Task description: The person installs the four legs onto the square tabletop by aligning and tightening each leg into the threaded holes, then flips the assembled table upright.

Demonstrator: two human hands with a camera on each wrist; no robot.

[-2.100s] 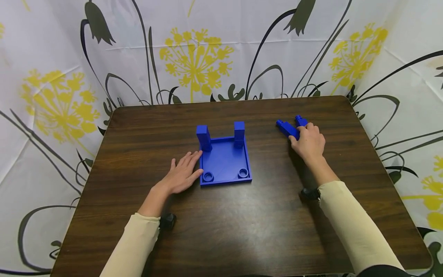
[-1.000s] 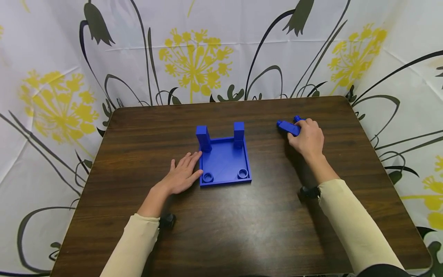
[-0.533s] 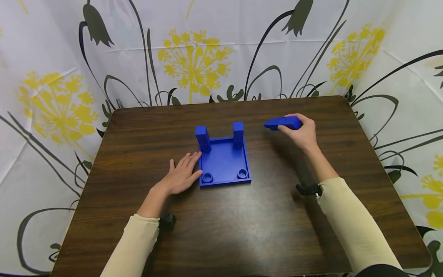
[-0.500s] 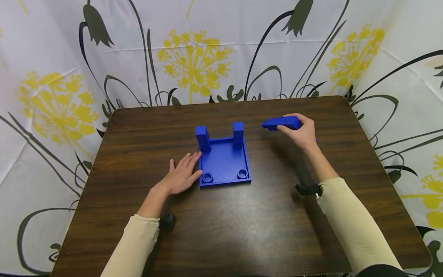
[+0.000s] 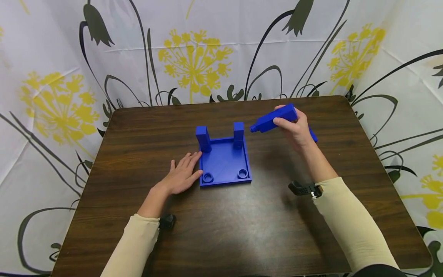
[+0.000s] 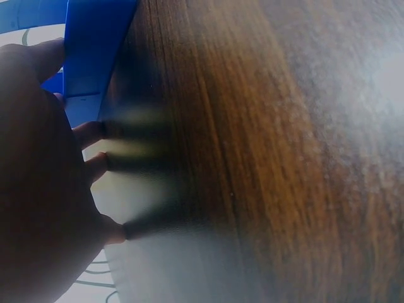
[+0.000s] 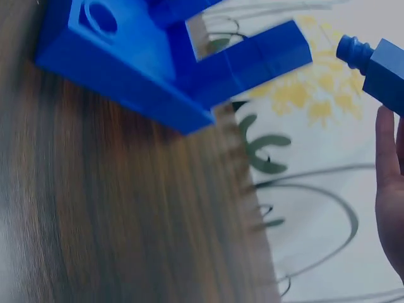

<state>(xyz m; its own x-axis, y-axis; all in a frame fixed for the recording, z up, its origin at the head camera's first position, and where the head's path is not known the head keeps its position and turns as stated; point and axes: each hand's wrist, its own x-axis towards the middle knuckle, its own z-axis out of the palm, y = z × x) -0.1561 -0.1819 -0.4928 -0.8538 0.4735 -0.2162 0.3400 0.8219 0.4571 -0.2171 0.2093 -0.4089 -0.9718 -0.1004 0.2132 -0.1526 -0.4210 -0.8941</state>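
A square blue tray-like tabletop [image 5: 225,163] lies upside down mid-table, two blue legs standing in its far corners, left leg [image 5: 203,139] and right leg [image 5: 238,135]. Round sockets sit in its near corners, such as the right socket [image 5: 243,174]. My left hand [image 5: 180,176] is flat, its thumb and fingertips touching the tabletop's left side. Above the table, my right hand [image 5: 298,129] grips a loose blue leg [image 5: 273,118], threaded tip [image 7: 353,53] pointing left and slightly down. Another blue leg [image 5: 313,134] lies behind that hand, mostly hidden.
The brown wooden table [image 5: 221,234] has rounded corners. A flower-printed white curtain [image 5: 124,69] hangs behind it and at both sides. Each wrist wears a black strap, such as the right strap [image 5: 304,188].
My right hand has picked up one of the two loose legs, lifted it and moved it left, turning its threaded tip leftward. The left hand and the tabletop have stayed in place.
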